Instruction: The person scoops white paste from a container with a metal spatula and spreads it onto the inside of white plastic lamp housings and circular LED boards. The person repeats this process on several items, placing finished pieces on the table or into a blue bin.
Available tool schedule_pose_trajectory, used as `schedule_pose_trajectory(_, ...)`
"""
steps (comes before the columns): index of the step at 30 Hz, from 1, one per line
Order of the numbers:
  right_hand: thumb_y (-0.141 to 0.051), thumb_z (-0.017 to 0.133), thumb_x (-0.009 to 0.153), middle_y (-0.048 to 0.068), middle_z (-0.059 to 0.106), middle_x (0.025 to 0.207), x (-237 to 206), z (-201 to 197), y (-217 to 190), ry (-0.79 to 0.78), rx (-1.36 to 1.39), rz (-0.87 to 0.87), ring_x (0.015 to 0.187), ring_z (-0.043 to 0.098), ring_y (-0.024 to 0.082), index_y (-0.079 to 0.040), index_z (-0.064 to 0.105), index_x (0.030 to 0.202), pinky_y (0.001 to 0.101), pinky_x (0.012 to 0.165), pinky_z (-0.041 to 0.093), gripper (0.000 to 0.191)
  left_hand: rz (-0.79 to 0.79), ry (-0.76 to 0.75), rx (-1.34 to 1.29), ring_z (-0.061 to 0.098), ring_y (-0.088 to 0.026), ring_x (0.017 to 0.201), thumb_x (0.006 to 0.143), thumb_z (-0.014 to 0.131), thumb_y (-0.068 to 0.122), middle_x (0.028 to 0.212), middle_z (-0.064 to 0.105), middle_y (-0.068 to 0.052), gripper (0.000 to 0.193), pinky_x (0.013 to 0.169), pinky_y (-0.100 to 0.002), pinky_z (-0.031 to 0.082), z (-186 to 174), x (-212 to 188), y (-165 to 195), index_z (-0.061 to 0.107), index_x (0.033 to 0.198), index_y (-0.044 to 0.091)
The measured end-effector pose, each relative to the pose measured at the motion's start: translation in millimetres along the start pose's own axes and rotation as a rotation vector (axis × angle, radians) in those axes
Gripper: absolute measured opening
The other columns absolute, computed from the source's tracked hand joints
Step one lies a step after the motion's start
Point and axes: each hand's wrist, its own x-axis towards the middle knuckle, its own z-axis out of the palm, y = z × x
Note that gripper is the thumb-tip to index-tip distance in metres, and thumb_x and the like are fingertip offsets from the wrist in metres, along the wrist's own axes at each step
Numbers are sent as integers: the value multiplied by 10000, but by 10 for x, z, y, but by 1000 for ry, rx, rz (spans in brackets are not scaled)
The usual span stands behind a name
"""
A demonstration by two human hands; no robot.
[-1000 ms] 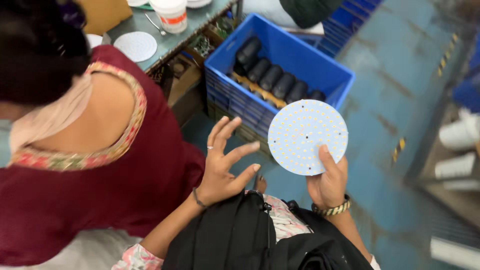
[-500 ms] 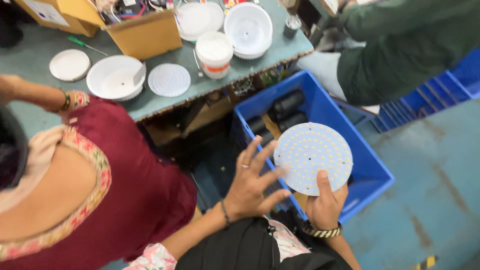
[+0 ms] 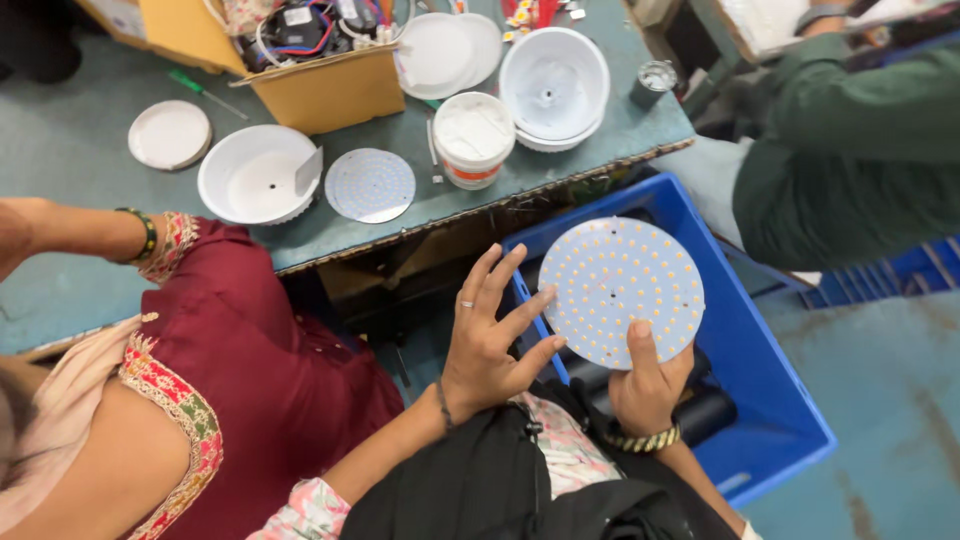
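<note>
Fingers of the right hand pinch the near edge of a round white LED board, thumb pressed on its dotted face, so the disc stands up facing the wearer above a blue crate. The left hand is spread wide and holds nothing; only its fingertips reach the board's left rim, touching it or just short of it.

Compared with a second ago, the view has swung up and away from the floor: the worktop now fills the far half of the frame, where earlier only its corner showed. The board has kept the same grip and the same tilt throughout, and the open left hand has drawn closer to its edge. That reads as the disc being steadied and looked over rather than set down.

On the worktop lie a second LED board, flat, between a shallow white housing on its left and a small white tub on its right. A deeper white housing sits far right, a cardboard box of wires beyond. A person in a maroon top sits at near left; a green sleeve shows at far right.
</note>
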Motion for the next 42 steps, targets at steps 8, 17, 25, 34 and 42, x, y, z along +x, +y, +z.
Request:
schedule_pose_trajectory(8, -121, 625, 1058, 168, 610, 1355, 683, 526, 303, -166, 157, -29, 1183, 647, 232, 60, 433, 1483, 382, 1011, 551, 500, -188, 143, -103, 600, -333, 1303, 846, 849, 161, 1490, 553, -177, 388, 1045, -413, 538, -64, 440, -356, 713, 1201, 85)
schedule_pose_trajectory(17, -103, 620, 1043, 163, 578, 1395, 1276, 617, 664, -138, 235, 36, 1235, 621, 240, 52, 402, 1495, 395, 1063, 529, 525, -333, 115, -215, 720, -178, 935, 872, 844, 134, 1292, 700, -122, 415, 762, -282, 590, 203, 846, -762, 673, 1235, 28)
schedule_pose_trajectory(25, -110, 614, 1046, 162, 592, 1363, 1484, 841, 982, -214, 251, 162, 1206, 627, 241, 50, 409, 1484, 389, 1026, 531, 510, -405, 119, -218, 713, -149, 841, 868, 840, 94, 1283, 691, -133, 346, 657, -249, 574, 69, 920, -1145, 679, 1165, 21)
schedule_pose_trajectory(34, -112, 613, 1075, 175, 606, 1336, 1725, 1497, 1120, -396, 190, 187, 1162, 637, 240, 74, 436, 1477, 382, 984, 539, 478, -428, 270, -157, 724, -140, 901, 842, 856, 159, 1287, 679, -110, 374, 678, -259, 557, -416, 950, -1470, 681, 1154, 50)
schedule_pose_trajectory(42, -95, 612, 1028, 165, 596, 1343, 1797, 1898, 1250, -530, 126, 231, 1174, 631, 223, 48, 400, 1473, 369, 995, 533, 513, -229, 468, 137, 724, -230, 1028, 943, 771, 96, 1156, 705, -96, 160, 912, -339, 586, -894, 859, -1596, 681, 1066, 49)
